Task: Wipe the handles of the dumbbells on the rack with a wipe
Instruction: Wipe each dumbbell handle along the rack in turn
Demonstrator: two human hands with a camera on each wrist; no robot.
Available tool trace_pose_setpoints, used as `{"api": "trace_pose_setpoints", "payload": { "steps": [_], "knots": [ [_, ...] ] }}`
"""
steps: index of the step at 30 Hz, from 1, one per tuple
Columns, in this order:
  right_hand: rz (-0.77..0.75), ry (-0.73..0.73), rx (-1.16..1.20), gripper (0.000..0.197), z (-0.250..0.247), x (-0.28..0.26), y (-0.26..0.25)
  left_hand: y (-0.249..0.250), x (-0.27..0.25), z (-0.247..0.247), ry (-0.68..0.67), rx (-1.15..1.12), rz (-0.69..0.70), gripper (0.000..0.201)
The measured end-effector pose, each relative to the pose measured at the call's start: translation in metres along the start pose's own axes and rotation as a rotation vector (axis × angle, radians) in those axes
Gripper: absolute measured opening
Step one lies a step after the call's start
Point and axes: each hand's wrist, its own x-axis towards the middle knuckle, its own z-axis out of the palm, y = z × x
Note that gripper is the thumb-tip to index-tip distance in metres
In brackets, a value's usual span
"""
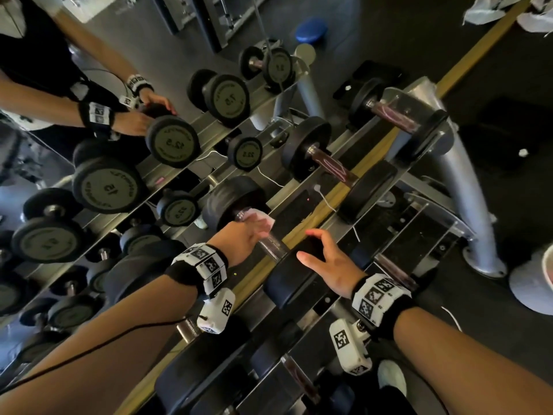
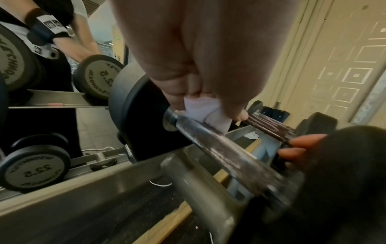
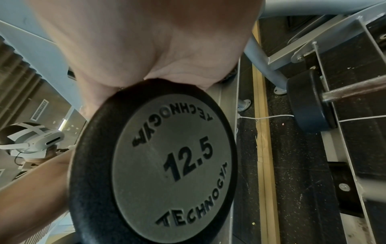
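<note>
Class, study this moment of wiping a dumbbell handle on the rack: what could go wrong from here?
The left hand holds the wipe only at the handle's far end, so the near part may get missed. The right hand merely rests on the weight; the dumbbell could roll.

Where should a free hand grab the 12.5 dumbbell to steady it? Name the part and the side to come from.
Take the 12.5 dumbbell by its near head, from above, where the right hand already rests. The round head's broad rim fits a palm, and this keeps the handle bare for the left hand and wipe.
</note>
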Motion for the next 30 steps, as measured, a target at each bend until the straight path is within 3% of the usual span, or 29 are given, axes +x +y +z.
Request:
{"api": "trace_pose_setpoints", "payload": {
  "steps": [6,11,14,16,21,26,30],
  "knots": [
    [-0.005,0.001,-0.035,0.055,0.0,-0.001,-0.002,0.01,-0.004,0.0,-0.127,-0.069,0.157,0.033],
    [0.0,-0.008,-0.029,0.052,-0.001,0.0,-0.003,-0.002,0.014,-0.022,-0.015,-0.097,0.074,0.04],
    [0.0,-0.008,-0.013,0.052,-0.001,-0.001,-0.001,0.001,0.023,-0.02,-0.158,0.105,-0.041,0.047],
    [-0.007,-0.009,-0.015,0.052,-0.001,0.0,-0.001,0.0,0.025,-0.015,-0.165,0.149,-0.061,0.05],
    [-0.025,0.004,-0.018,0.052,0.0,0.003,0.003,0.001,0.011,-0.004,-0.155,0.045,0.122,0.036],
    [-0.034,0.003,-0.022,0.052,0.0,0.005,0.005,-0.002,0.004,-0.002,-0.177,-0.035,0.214,0.037],
    [-0.036,-0.008,-0.023,0.051,-0.001,0.006,0.005,-0.007,0.013,0.003,-0.214,0.001,0.246,0.06]
  ]
}}
